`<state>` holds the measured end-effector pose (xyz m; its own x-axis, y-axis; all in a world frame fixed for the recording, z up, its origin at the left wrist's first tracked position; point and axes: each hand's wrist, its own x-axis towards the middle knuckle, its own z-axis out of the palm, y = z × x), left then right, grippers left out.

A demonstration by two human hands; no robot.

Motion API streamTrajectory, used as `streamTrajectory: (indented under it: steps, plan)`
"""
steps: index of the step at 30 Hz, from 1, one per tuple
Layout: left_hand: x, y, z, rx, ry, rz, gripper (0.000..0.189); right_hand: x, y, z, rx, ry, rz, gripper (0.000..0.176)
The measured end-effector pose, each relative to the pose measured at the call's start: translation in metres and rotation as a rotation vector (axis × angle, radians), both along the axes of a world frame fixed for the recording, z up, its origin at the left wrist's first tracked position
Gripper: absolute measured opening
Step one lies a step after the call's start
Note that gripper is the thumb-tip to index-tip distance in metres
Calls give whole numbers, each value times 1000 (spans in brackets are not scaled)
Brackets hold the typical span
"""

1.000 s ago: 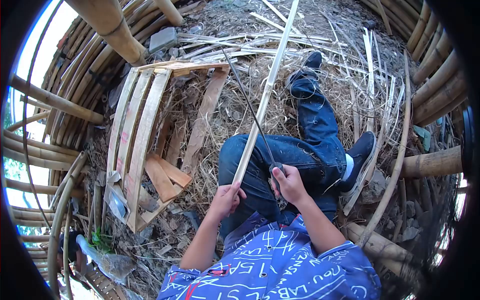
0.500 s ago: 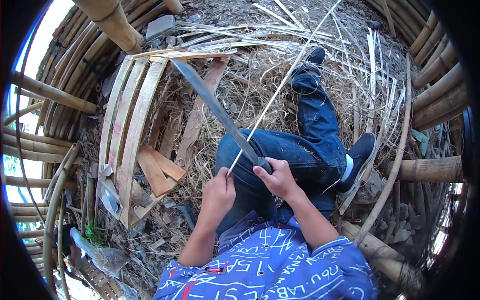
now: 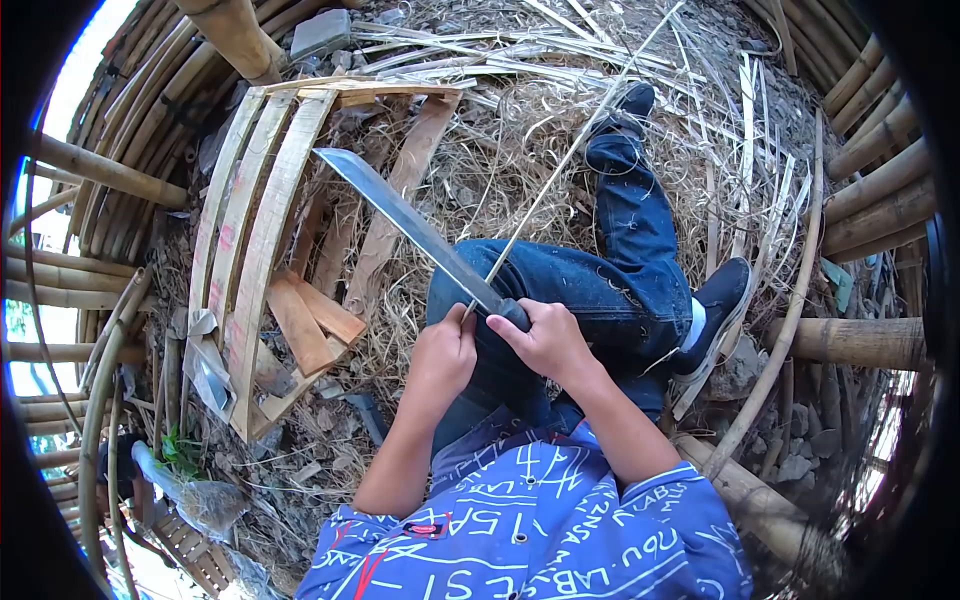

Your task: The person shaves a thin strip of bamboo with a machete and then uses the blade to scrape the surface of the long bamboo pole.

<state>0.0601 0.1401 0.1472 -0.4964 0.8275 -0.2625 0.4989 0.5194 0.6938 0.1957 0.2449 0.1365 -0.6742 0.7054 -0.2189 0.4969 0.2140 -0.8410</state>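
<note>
My right hand [image 3: 548,340] is wrapped round the dark handle of a machete [image 3: 408,220]. The long blade points up and to the left, crossing over a thin bamboo strip [image 3: 560,185]. My left hand [image 3: 445,345] pinches the near end of that strip, close beside the blade's base. From there the strip runs up and away to the right, over my jeans-clad knee [image 3: 540,270] and past my outstretched foot. Both hands are held close together in front of my blue patterned shirt [image 3: 520,520].
A slatted wooden crate [image 3: 268,240] with loose wood pieces [image 3: 305,330] lies to the left. Shavings [image 3: 520,130] and split strips [image 3: 480,55] litter the ground. Bamboo poles [image 3: 850,340] wall both sides. A grey block [image 3: 320,33] rests at the back.
The machete's blade has swung lower and to the left, its flat side turned more into view. My right hand has come slightly nearer my left, which still grips the strip.
</note>
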Motion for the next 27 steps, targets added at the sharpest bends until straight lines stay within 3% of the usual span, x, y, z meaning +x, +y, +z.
streamTrajectory:
  steps: [7,16,23,25,27]
  plan:
    - [-3,-2,1,93,-44,42,25,5,20,10,404,-295,74,64]
    - [-5,-6,-2,105,-18,-2,23,29,75,8,538,-448,52,62]
    - [-5,-11,3,77,13,-42,20,59,151,3,422,-485,-234,62]
    - [-4,-9,4,75,41,-51,20,66,156,1,546,-530,-194,62]
    - [-7,-8,3,68,25,-71,20,64,149,3,501,-503,-217,61]
